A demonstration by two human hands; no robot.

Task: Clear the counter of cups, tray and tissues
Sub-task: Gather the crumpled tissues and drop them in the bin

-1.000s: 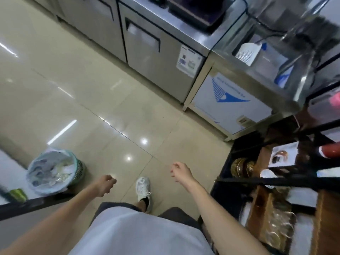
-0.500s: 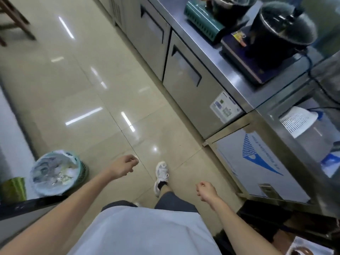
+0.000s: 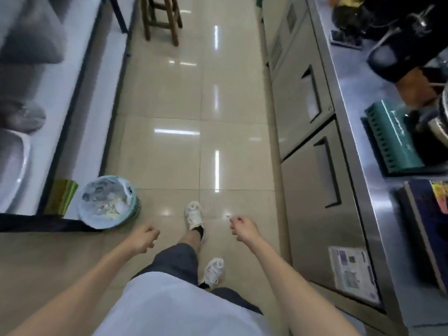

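So the view has swung round — a second ago it faced the steel fridge unit and a dark shelf rack, now it looks straight down the aisle, with the steel counter running along the right edge. The rack is gone from view; a wooden stool has appeared at the far end. The bin sits closer to the left hand. Right hand has lifted forward, a second white shoe now shows — mid-stride.
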